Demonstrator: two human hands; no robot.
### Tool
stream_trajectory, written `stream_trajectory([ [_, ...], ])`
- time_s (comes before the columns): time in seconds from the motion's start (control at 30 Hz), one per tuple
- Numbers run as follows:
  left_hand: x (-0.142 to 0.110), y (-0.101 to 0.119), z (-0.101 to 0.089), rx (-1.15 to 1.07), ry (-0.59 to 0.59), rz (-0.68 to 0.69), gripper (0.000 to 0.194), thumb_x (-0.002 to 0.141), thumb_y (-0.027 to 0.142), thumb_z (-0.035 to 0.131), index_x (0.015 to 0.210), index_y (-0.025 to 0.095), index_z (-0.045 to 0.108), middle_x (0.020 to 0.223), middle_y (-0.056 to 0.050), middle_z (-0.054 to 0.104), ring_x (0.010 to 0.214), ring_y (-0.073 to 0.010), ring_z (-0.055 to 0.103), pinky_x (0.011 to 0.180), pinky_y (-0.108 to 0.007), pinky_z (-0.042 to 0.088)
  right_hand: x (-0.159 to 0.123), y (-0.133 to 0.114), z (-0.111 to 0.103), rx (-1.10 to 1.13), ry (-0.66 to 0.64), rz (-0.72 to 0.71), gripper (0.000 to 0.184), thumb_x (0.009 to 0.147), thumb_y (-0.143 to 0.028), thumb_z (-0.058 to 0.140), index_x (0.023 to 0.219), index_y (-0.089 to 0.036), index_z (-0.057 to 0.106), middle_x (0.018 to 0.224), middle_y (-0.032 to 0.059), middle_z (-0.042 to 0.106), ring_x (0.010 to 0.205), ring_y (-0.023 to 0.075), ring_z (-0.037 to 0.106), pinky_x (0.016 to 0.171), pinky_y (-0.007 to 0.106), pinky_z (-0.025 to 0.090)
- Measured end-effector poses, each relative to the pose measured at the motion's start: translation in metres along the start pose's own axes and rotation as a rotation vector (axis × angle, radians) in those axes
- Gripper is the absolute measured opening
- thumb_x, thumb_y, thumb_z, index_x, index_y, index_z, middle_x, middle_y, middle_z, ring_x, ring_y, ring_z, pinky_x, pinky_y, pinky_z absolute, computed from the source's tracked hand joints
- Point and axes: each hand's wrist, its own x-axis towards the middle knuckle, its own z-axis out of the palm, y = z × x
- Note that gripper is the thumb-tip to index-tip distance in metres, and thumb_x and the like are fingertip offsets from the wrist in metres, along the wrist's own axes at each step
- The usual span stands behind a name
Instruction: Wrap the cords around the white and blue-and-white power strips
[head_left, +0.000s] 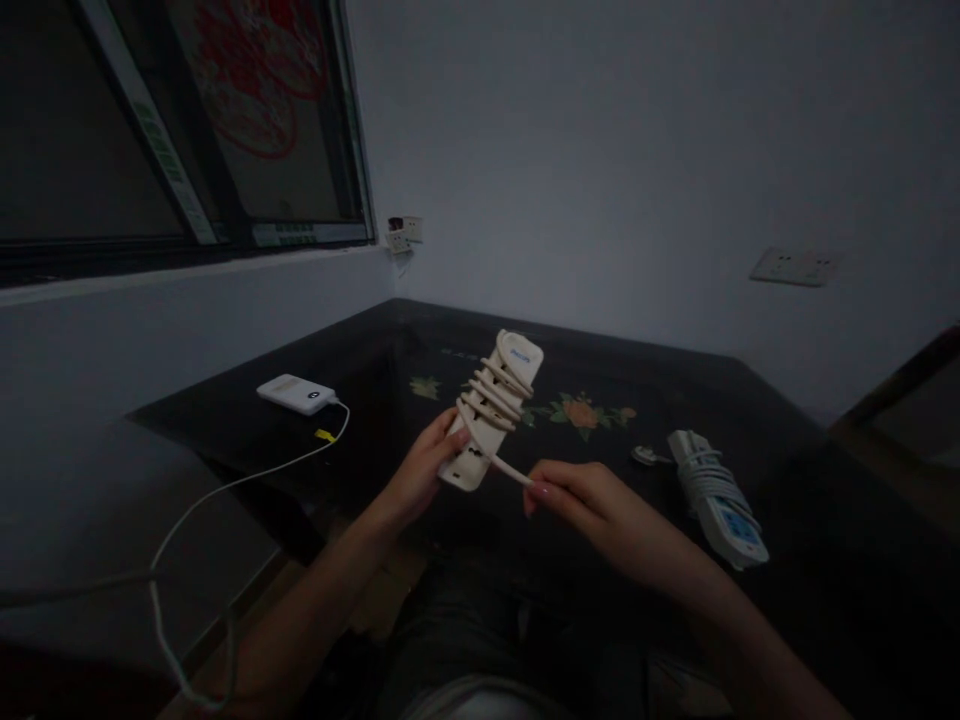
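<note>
Above the dark table I hold up a white power strip (469,468), tilted, with its own cord (495,388) wound several times around its middle. My left hand (429,462) grips the strip's lower left edge, the thumb lying over its face. Between the thumb and fingers of my right hand (574,495) a stretch of the cord is pinched, running taut from the strip's lower part. Where the cord goes beyond my right hand is hidden. A second white power strip (727,520), its cord wrapped around it, lies on the table to the right of my right hand.
The dark glossy table (360,350) has a painted flower pattern. At its left lies a white power bank (296,393) with a white cable (247,482) trailing off the edge toward me. A small yellow piece (325,436) lies nearby. Wall sockets (795,267) are behind.
</note>
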Motion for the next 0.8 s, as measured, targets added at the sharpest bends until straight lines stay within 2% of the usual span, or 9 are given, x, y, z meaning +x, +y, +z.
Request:
stream_trajectory([
  [0.1, -0.008, 0.013, 0.004, -0.053, -0.066, -0.02, 0.041, 0.079, 0.036, 0.065, 0.113, 0.015, 0.056, 0.094, -0.009, 0.068, 0.065, -0.0166, 0.064, 0.056, -0.026, 0.052, -0.004, 0.024, -0.003, 0.069, -0.055, -0.044, 0.03, 0.096, -0.033, 0.039, 0.075, -0.019, 0.055, 0.071, -0.0006, 0.057, 0.067, 0.012, 0.052, 0.062, 0.023, 0.038],
  [0.27, -0.016, 0.019, 0.013, -0.122, -0.23, -0.029, 0.034, 0.086, 0.036, 0.055, 0.108, 0.011, 0.057, 0.099, -0.015, 0.068, 0.064, -0.0202, 0.067, 0.048, -0.029, 0.055, -0.002, 0.047, -0.011, 0.076, -0.01, -0.093, 0.033, 0.096, -0.04, 0.04, 0.073, -0.019, 0.051, 0.068, -0.0012, 0.053, 0.065, 0.0122, 0.049, 0.061, 0.024, 0.037],
  [0.43, -0.019, 0.021, 0.015, -0.214, -0.245, -0.027, 0.037, 0.086, 0.039, 0.054, 0.109, 0.01, 0.057, 0.097, -0.015, 0.069, 0.063, -0.0204, 0.068, 0.047, -0.027, 0.055, -0.003, 0.061, -0.016, 0.055, -0.036, -0.111, 0.034, 0.094, -0.043, 0.044, 0.071, -0.018, 0.052, 0.069, -0.0013, 0.05, 0.066, 0.0124, 0.047, 0.063, 0.025, 0.036],
  [0.53, -0.02, 0.024, 0.014, -0.279, -0.249, -0.049, 0.038, 0.085, 0.04, 0.057, 0.109, 0.011, 0.057, 0.095, -0.014, 0.07, 0.063, -0.0202, 0.068, 0.047, -0.026, 0.056, -0.006, 0.078, -0.018, 0.163, -0.097, -0.129, 0.036, 0.092, -0.048, 0.046, 0.075, -0.017, 0.055, 0.076, 0.0007, 0.053, 0.073, 0.0137, 0.05, 0.068, 0.027, 0.039],
  [0.63, -0.019, 0.022, 0.013, -0.349, -0.331, -0.101, 0.037, 0.083, 0.041, 0.059, 0.108, 0.013, 0.057, 0.093, -0.013, 0.071, 0.063, -0.0202, 0.069, 0.047, -0.026, 0.055, -0.006, 0.093, -0.018, 0.367, -0.22, -0.098, 0.034, 0.088, -0.048, 0.052, 0.082, -0.016, 0.059, 0.084, 0.0039, 0.059, 0.08, 0.015, 0.055, 0.073, 0.029, 0.042],
  [0.73, -0.019, 0.015, 0.012, -0.388, -0.47, -0.17, 0.039, 0.083, 0.044, 0.058, 0.108, 0.014, 0.057, 0.087, -0.011, 0.071, 0.062, -0.0205, 0.069, 0.047, -0.025, 0.055, -0.001, 0.105, -0.019, 0.536, -0.368, 0.018, 0.036, 0.079, -0.05, 0.062, 0.083, -0.015, 0.059, 0.075, 0.002, 0.062, 0.069, 0.0138, 0.059, 0.065, 0.027, 0.045],
  [0.8, -0.02, 0.01, 0.011, -0.359, -0.568, -0.211, 0.042, 0.082, 0.046, 0.059, 0.111, 0.015, 0.056, 0.081, -0.009, 0.07, 0.06, -0.0208, 0.068, 0.046, -0.026, 0.054, 0.007, 0.112, -0.021, 0.514, -0.393, 0.053, 0.04, 0.073, -0.053, 0.066, 0.082, -0.014, 0.059, 0.068, -0.0004, 0.06, 0.059, 0.0122, 0.057, 0.057, 0.025, 0.045],
])
